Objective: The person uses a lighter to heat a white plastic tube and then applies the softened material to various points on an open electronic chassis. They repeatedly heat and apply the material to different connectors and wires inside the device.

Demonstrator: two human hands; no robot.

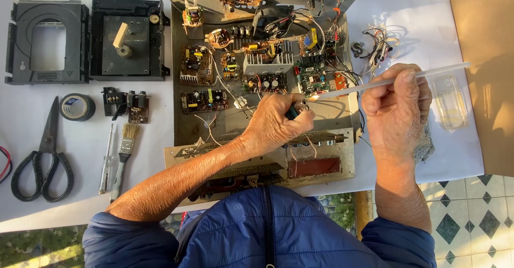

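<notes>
Two hands (278,123) (396,105), one lighter (297,109), one stick (375,83).

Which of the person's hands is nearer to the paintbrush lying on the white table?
Left. The left hand is over the open chassis, right of the paintbrush but closer. The right hand, holding a clear stick, is farther right, past the chassis edge.

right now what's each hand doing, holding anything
Left hand: closed on a small lighter, above the open chassis.
Right hand: closed on a translucent white stick.
</notes>
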